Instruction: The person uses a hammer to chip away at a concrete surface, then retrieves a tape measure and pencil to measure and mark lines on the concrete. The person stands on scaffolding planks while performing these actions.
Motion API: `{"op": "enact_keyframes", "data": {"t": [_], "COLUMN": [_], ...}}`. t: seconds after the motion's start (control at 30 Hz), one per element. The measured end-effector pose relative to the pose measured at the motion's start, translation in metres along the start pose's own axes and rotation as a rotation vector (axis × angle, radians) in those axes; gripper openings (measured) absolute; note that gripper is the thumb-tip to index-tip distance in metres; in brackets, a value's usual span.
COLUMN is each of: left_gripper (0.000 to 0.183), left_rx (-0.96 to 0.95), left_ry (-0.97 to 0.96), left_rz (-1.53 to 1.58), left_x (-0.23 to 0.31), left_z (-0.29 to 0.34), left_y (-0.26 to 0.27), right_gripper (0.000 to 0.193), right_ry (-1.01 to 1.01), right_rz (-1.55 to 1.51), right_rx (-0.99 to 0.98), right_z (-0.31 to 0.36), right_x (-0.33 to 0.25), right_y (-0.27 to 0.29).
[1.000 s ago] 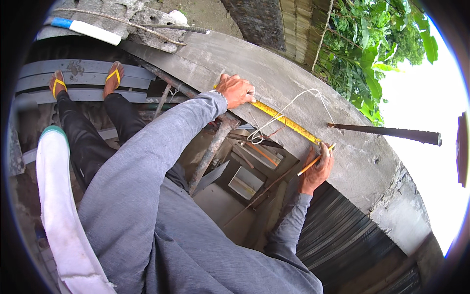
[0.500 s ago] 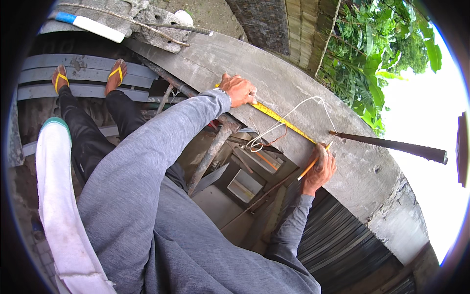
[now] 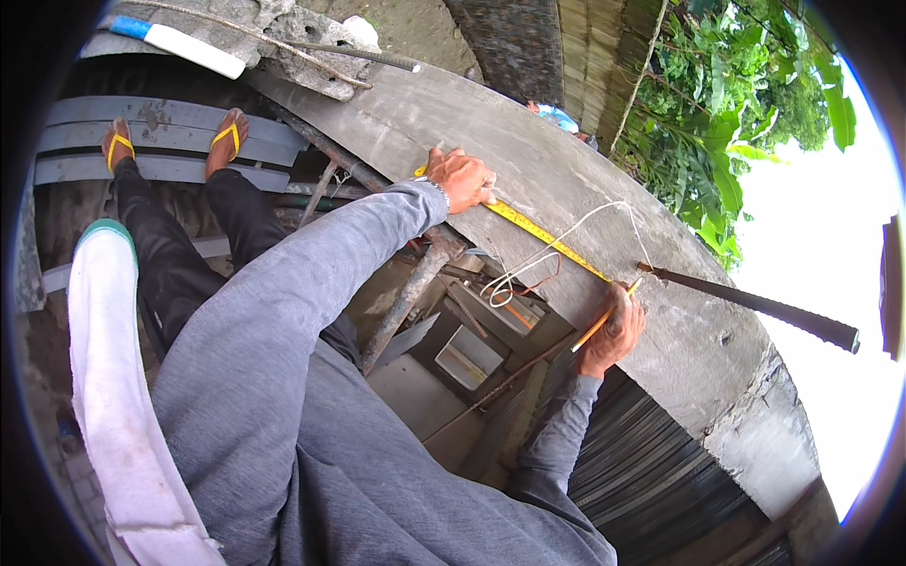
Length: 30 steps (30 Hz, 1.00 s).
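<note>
A yellow measuring tape (image 3: 538,229) stretches along the grey concrete ledge (image 3: 557,179) between my two hands. My left hand (image 3: 461,181) is closed over its upper-left end; a bit of yellow shows past the knuckles, but whether that is the case is hidden. At the other end, my right hand (image 3: 612,335) pinches a yellow-orange pencil (image 3: 593,330), its tip on the concrete beside the tape. The fingers of that hand also touch the tape end. Thin white wire (image 3: 576,224) loops across the tape, tied to a rusty rebar (image 3: 755,302) that juts from the ledge.
Below the ledge, a rusty pipe (image 3: 406,300) stands near my left arm. My feet rest on grey metal planks (image 3: 85,141) at upper left. A blue-and-white handled tool (image 3: 193,52) lies near a rough concrete lump (image 3: 321,57). Black corrugated sheeting (image 3: 651,462) lies lower right.
A small light-blue shape has come into view beyond the ledge's far edge. Both hands keep their places on the tape, and the pencil stands at nearly the same spot. The view has shifted slightly.
</note>
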<state>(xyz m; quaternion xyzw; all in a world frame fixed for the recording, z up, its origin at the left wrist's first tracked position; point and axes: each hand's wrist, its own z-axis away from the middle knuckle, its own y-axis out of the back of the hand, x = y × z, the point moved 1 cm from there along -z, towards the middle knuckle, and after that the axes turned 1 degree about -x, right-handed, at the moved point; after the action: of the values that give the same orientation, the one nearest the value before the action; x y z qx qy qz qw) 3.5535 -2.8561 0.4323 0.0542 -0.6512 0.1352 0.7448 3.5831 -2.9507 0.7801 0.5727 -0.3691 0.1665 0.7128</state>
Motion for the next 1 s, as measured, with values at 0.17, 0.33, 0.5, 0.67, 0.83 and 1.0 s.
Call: {"op": "enact_keyframes", "data": {"t": [0.17,0.33,0.5,0.67,0.83,1.0], "left_gripper": [0.024,0.033,0.029,0.029,0.028,0.027], "left_rx": [-0.007,-0.089,-0.046,-0.045,-0.027,-0.022], "left_ry": [-0.007,-0.016,-0.035,-0.031,-0.017,-0.011], "left_rz": [0.008,0.016,0.055,0.049,0.069,0.071], "left_x": [0.002,0.001,-0.002,-0.003,-0.005,-0.005], "left_z": [0.001,0.000,-0.001,-0.005,-0.006,-0.006], "left_y": [-0.005,0.003,-0.004,-0.008,-0.010,-0.010], "right_gripper": [0.015,0.020,0.020,0.022,0.021,0.020], "right_ry": [-0.033,-0.065,-0.054,-0.060,-0.040,-0.045], "right_rz": [-0.002,-0.062,-0.018,-0.011,-0.046,-0.042], "right_rx": [0.004,-0.027,-0.039,-0.061,-0.021,-0.010], "right_z": [0.005,0.002,0.004,0.006,0.003,0.000], "right_x": [-0.001,-0.007,-0.001,0.001,-0.004,-0.008], "right_y": [0.004,0.003,0.004,0.003,0.003,0.004]}}
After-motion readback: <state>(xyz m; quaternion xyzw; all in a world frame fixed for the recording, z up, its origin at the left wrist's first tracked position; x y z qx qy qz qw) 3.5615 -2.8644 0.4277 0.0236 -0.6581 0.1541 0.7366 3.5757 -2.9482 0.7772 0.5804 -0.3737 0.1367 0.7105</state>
